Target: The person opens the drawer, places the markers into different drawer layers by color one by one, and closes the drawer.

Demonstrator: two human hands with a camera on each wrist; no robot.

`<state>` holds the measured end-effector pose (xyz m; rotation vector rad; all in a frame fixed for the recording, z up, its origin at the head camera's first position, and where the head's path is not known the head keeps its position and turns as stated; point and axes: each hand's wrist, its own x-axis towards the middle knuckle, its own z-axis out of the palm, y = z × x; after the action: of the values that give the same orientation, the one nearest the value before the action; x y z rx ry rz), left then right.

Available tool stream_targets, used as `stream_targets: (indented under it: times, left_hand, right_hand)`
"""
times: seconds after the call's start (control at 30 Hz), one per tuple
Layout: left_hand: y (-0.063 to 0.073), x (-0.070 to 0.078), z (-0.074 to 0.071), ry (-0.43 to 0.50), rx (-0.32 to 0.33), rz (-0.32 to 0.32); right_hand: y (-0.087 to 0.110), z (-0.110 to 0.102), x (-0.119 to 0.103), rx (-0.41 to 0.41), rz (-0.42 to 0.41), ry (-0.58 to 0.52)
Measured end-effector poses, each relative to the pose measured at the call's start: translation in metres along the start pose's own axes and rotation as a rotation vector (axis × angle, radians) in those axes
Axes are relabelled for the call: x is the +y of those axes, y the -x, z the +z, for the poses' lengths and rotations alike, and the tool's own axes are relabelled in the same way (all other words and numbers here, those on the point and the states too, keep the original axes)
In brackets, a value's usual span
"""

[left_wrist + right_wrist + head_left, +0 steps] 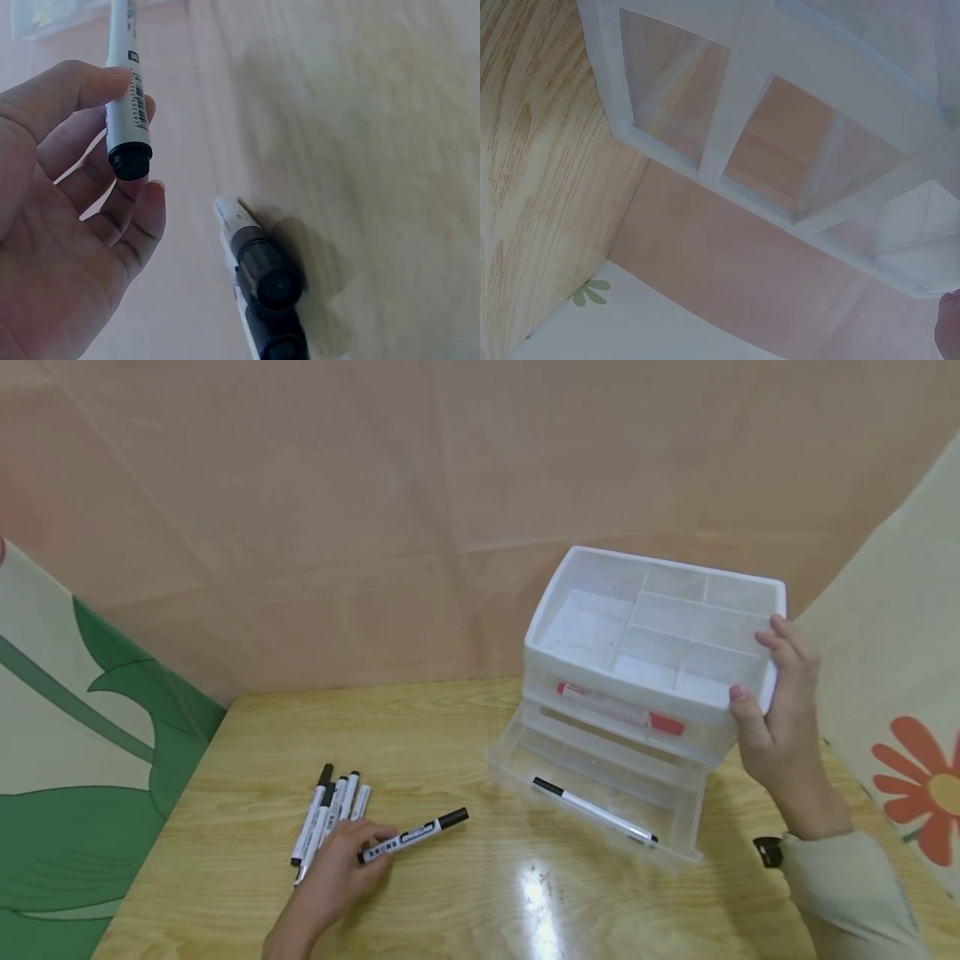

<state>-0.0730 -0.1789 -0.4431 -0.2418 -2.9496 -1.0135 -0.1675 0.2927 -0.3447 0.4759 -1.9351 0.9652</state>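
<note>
My left hand [339, 867] pinches a black-capped whiteboard marker [420, 837] between thumb and fingers over the table. In the left wrist view the barrel's barcode and black end show. A group of similar markers [318, 822] lies just beyond that hand. On the right stands a white plastic drawer organizer [540, 647] with a divided top tray. My right hand [783, 718] grips its right rim, thumb at the front corner and fingers over the side. The lower clear drawer [517, 764] is pulled out and holds a black-capped marker [600, 810]. A red marker [622, 708] shows through the closed upper drawer.
The wooden table [247, 752] ends at a plain brownish cloth backdrop [337, 568]. Printed cloth with green leaves [67, 852] hangs at the left, and a red flower [911, 777] at the right. A small black object [768, 852] shows beside the right sleeve.
</note>
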Motion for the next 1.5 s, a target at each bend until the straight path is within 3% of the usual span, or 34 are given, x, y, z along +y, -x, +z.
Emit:
stream_targets:
  times: [0.2, 0.43, 0.7, 1.5]
  left_hand:
    - [-0.002, 0.008, -0.003, 0.008, 0.019, 0.019]
    - [-0.008, 0.021, -0.010, 0.035, -0.012, -0.008]
    - [-0.014, 0.034, -0.015, 0.016, -0.012, 0.016]
    - [-0.029, 0.075, -0.030, -0.010, 0.016, 0.189]
  right_hand:
    - [0.001, 0.000, 0.005, 0.005, -0.003, 0.002]
    - [0.001, 0.000, 0.006, -0.006, -0.004, 0.010]
    - [0.001, -0.001, 0.009, -0.014, -0.006, 0.021]
    - [0.002, -0.001, 0.008, -0.010, -0.010, 0.011]
